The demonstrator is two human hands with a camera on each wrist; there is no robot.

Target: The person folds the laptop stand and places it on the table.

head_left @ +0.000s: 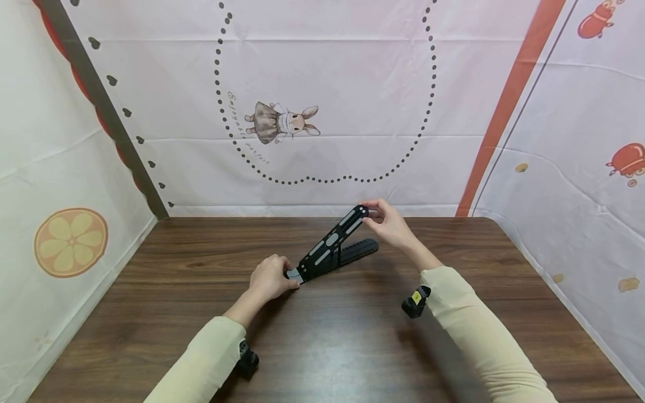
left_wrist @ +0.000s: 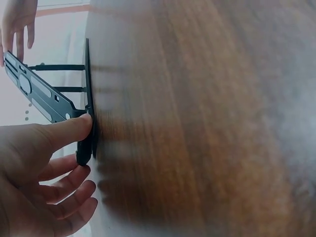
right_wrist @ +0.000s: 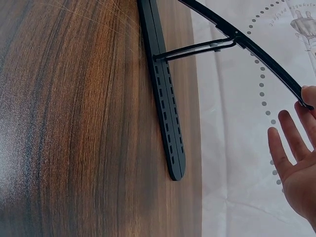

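Observation:
A black folding laptop stand (head_left: 331,239) with grey pads on its upper arm is opened into a wedge on the table. Its slotted base bar (right_wrist: 170,128) lies along the wood, and a thin strut (right_wrist: 195,51) props the arm up from it. At the hinge end, my left hand (head_left: 269,278) pinches the stand between thumb and fingers. My right hand (head_left: 389,225) pinches the raised tip of the arm, its other fingers spread out in the right wrist view.
The dark wood table (head_left: 322,347) reaches back to a printed white cloth (head_left: 353,101) hung behind it, with more cloth on both sides. A small black wrist camera (head_left: 416,302) sits at the right sleeve, another wrist camera (head_left: 247,361) at the left.

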